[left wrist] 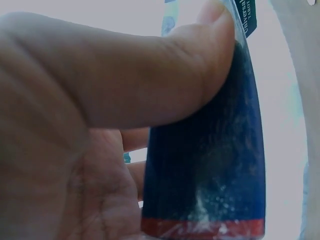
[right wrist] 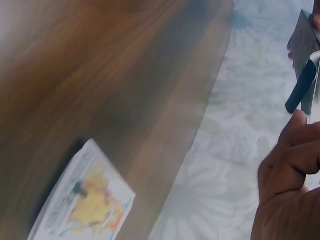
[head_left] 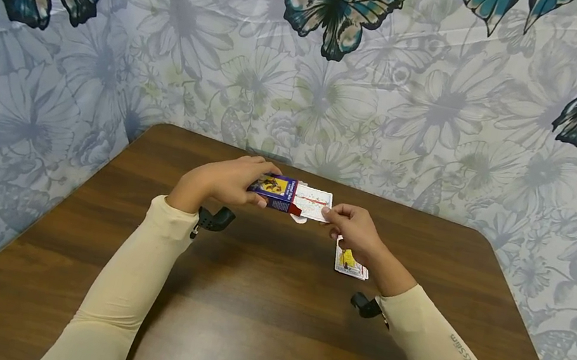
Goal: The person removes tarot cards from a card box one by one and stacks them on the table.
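Observation:
My left hand (head_left: 227, 181) grips a dark blue and red tarot card box (head_left: 277, 186) from its left end, above the far part of the table. Seen in the left wrist view, the thumb (left wrist: 165, 75) lies across the box's narrow blue side (left wrist: 210, 170). From the box's right end sticks out a white card (head_left: 314, 197) with a red line and small print; how many cards lie behind it is hidden. My right hand (head_left: 357, 231) pinches this card's right edge between thumb and fingertips. Below that hand, a small stack of tarot cards (head_left: 348, 264) with a yellow picture lies on the table.
The brown wooden table (head_left: 239, 326) has rounded far corners. Right behind its far edge hangs a pale floral cloth (head_left: 325, 103) with teal butterflies. Black wrist cameras sit below each hand, on cream sleeves (head_left: 131, 281).

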Action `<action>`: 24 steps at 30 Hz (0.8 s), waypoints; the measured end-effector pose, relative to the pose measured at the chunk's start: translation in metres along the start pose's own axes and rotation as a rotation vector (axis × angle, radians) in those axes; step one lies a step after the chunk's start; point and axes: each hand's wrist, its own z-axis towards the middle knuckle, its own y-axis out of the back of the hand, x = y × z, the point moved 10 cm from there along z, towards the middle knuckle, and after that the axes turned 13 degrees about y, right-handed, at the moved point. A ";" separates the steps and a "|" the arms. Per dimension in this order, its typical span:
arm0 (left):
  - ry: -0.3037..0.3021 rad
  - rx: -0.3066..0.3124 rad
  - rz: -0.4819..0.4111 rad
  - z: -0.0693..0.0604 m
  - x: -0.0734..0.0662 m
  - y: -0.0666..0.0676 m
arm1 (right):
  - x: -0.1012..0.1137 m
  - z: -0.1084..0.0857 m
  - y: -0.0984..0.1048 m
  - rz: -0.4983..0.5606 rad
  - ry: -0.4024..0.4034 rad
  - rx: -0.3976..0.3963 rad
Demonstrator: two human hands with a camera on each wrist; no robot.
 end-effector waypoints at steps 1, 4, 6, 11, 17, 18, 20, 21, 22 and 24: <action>-0.004 0.003 0.001 0.000 0.000 -0.001 | 0.000 -0.001 0.005 0.006 0.008 -0.013; -0.014 0.009 0.004 0.001 -0.002 -0.002 | -0.002 -0.001 0.022 0.015 0.042 -0.068; -0.017 0.012 0.006 0.001 -0.002 -0.002 | -0.004 -0.001 0.034 -0.010 0.059 -0.102; -0.015 0.017 0.006 0.000 -0.002 -0.004 | -0.015 0.004 0.061 -0.225 0.091 -0.113; -0.023 0.021 0.000 0.002 0.000 -0.005 | -0.040 0.012 0.088 -0.609 0.066 -0.080; -0.024 0.023 -0.002 0.002 0.000 -0.006 | -0.046 0.014 0.091 -0.640 0.047 -0.072; -0.028 0.024 -0.003 0.002 0.000 -0.006 | -0.057 0.016 0.095 -0.696 0.007 -0.055; -0.029 0.025 -0.004 0.002 -0.001 -0.006 | -0.061 0.017 0.097 -0.718 -0.007 -0.051; -0.030 0.024 -0.004 0.002 -0.001 -0.006 | -0.064 0.018 0.097 -0.736 -0.021 -0.049; -0.030 0.023 -0.002 0.002 -0.002 -0.005 | -0.067 0.019 0.097 -0.775 -0.028 -0.048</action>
